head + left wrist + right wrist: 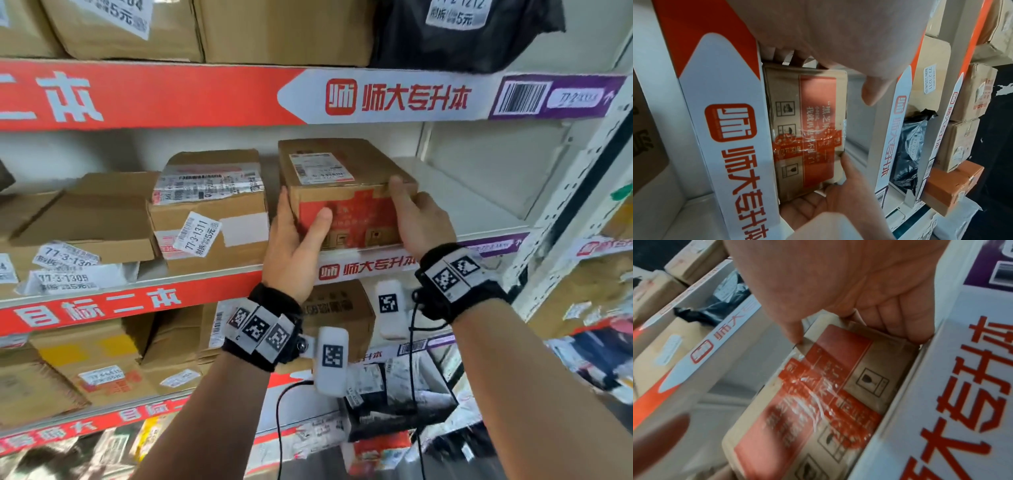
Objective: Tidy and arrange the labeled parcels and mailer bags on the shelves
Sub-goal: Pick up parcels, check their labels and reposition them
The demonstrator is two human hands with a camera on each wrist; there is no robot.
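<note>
Both hands are clamped on the brown cardboard parcel with the red printed front panel (346, 192), which sits at the front edge of the middle shelf (479, 202). The left hand (294, 246) wraps its left side with the thumb across the red face, and the right hand (419, 219) curls round the right front corner. My guess is that the two-sided grip is for squaring it up beside the taped brown box with the white 77-3-1311 sticker (209, 209), leaving its white shipping label (320, 168) facing up and readable.
</note>
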